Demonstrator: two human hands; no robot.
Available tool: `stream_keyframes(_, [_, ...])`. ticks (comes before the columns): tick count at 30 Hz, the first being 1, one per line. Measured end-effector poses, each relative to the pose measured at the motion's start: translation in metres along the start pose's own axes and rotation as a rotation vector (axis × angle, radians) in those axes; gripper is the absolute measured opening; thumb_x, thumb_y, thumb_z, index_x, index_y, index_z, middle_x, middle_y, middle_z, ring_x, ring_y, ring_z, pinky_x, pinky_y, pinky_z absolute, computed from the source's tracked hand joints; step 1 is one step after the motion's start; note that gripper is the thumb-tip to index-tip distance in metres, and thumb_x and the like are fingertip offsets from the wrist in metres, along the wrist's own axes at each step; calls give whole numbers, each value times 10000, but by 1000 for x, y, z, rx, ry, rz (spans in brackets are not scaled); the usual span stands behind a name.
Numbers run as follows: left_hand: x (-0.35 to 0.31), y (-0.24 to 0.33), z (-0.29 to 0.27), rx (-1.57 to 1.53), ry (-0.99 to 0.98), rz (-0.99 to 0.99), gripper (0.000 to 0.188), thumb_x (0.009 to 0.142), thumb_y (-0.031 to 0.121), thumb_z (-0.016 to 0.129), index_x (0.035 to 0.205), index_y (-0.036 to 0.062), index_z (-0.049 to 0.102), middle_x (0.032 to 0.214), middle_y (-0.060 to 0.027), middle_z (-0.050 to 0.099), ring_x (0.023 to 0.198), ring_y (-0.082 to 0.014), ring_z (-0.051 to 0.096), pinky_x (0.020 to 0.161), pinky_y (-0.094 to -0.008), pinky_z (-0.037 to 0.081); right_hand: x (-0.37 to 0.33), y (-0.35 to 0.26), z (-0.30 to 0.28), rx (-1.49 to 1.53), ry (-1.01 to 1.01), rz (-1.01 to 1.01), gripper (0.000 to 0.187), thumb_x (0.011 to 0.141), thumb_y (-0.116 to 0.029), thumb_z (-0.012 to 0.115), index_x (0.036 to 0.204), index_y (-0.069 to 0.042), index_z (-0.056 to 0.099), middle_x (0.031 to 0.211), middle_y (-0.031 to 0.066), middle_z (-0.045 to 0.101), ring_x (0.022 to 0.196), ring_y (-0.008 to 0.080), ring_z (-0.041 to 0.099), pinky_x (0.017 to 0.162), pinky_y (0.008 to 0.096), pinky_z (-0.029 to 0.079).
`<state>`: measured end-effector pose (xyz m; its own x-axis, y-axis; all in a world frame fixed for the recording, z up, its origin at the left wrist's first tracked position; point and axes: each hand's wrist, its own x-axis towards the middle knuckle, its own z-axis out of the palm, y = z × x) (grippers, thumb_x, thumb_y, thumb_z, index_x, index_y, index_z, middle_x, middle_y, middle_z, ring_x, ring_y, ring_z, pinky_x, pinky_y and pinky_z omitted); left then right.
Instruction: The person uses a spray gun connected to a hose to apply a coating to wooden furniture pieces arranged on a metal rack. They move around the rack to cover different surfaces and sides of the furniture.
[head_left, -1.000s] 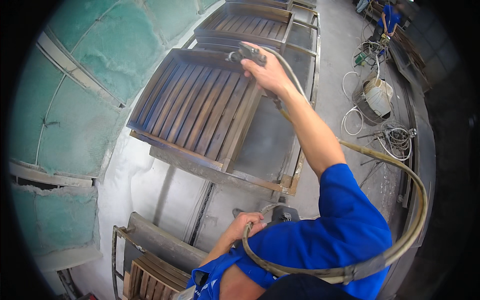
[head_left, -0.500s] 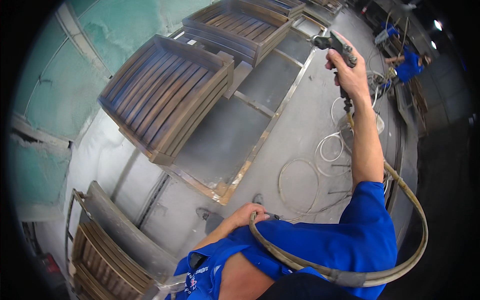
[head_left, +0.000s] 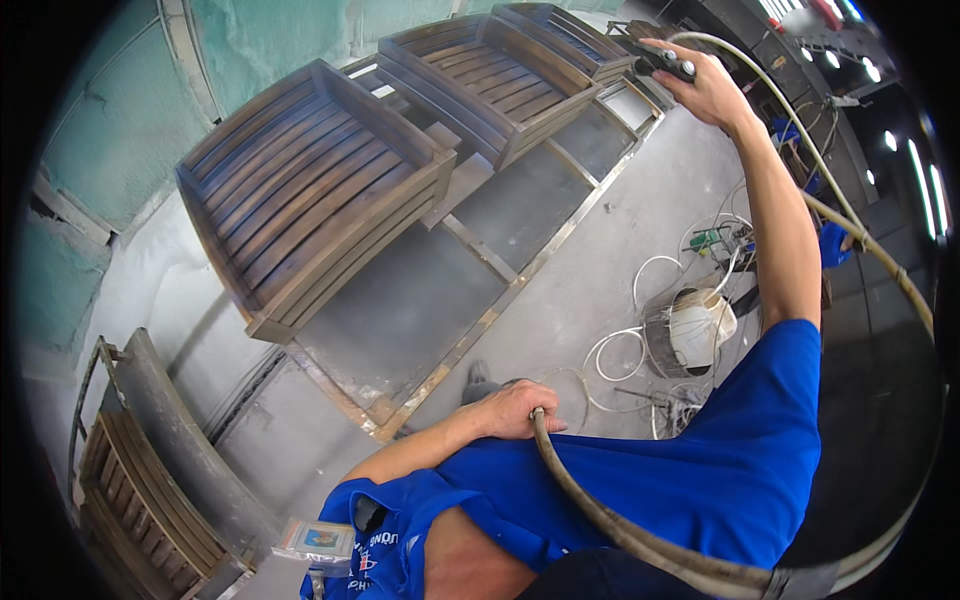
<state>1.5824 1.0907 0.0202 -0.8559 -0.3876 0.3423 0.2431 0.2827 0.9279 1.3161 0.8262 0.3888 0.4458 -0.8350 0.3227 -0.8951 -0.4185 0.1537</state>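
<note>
In my right hand [head_left: 712,92], raised at the upper right with the arm stretched out, is a spray gun [head_left: 668,62]. Its nozzle end points toward the row of slatted wooden furniture. My left hand [head_left: 522,408], low in front of my body, is closed around a beige hose [head_left: 600,503] that loops behind my right arm. A brown slatted wooden bench-like piece [head_left: 310,195] lies tilted on a metal frame [head_left: 455,365]. Beyond it sit a second slatted piece [head_left: 500,85] and a third one [head_left: 570,38], nearest to the spray gun.
Another slatted wooden piece [head_left: 150,500] stands at the lower left beside a curved grey panel [head_left: 190,430]. On the floor at right are a bucket [head_left: 695,330] and coiled white hoses [head_left: 615,355]. A green wall [head_left: 130,150] runs behind. A person in blue [head_left: 832,243] is at far right.
My right hand with the spray gun has reached farther along the row, and the hose has swung up and outward. My left hand still grips the hose. The view has shifted slightly.
</note>
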Motion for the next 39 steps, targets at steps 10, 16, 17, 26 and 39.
stream_keyframes(10, [148,-82,-48,-78,316,123,351,908,149,760,739,32,475,723,-144,522,705,-359,570,650,-459,439,191,133,161,-136,-557,-205,538,913,-158,692,1444,-163,604,1100,222,746,1042,407,701,971,467,543])
stream_keyframes(16, [196,-114,-54,-254,429,127,336,927,168,757,792,23,486,739,-154,520,692,-370,540,645,-457,425,297,170,258,-251,-580,-464,505,905,-108,701,1397,-189,626,985,223,747,840,411,710,797,481,577])
stream_keyframes(17, [201,-119,-56,-235,409,97,311,941,201,739,819,24,515,765,-152,546,722,-367,564,670,-456,444,317,174,268,-241,-499,-525,508,904,-103,698,1399,-191,627,990,218,750,844,404,714,798,476,581])
stream_keyframes(26, [237,-135,-61,-303,442,223,289,905,144,782,830,47,520,713,-138,557,665,-353,581,619,-448,436,366,137,210,-105,-526,-726,309,898,-186,673,1196,-113,705,1003,132,756,862,316,712,780,424,572])
stream_keyframes(39, [172,-123,-80,-355,308,239,299,918,197,791,833,54,542,734,-132,605,691,-339,625,618,-438,464,326,83,162,-324,-605,-309,498,962,-171,658,1457,-206,609,784,95,677,624,182,636,683,366,524])
